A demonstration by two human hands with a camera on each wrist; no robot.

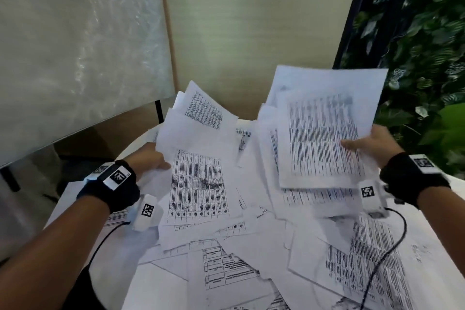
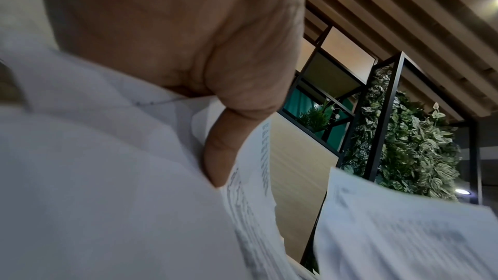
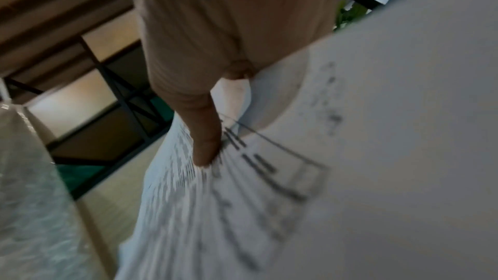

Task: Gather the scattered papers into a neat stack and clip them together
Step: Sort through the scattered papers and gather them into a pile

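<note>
White printed sheets everywhere, and both hands are deep in them! The right hand (image 1: pixel 372 143) has a loose bundle of papers (image 1: pixel 324 131) lifted off the table, thumb laid across the printed face and, as the right wrist view suggests, fingers behind: a firm pinch at the right edge. Holding by one edge lets the sheets hang free and, I'd judge, slide into line with each other.

Over to the left hand (image 1: pixel 151 161): it grips the left edge of a second batch (image 1: pixel 198 181), thumb on top, fingers tucked under out of sight. That batch slopes, its near end down among the scattered sheets (image 1: pixel 234 272) on the white table (image 1: pixel 427 254), its far end raised. That looks like a scooping hold, meant to draw the loose pages up from the pile.

Orientation now. The right bundle has its long axis running away from the person, far end tipped up toward the beige partition (image 1: pixel 251 33), printed tables facing the camera. The left batch runs much the same way, slightly fanned, corners out of line. The two batches are near each other and roughly parallel, which should make merging them easy.

No clip in sight in any view, so gathering is barely half done by my reckoning.
</note>
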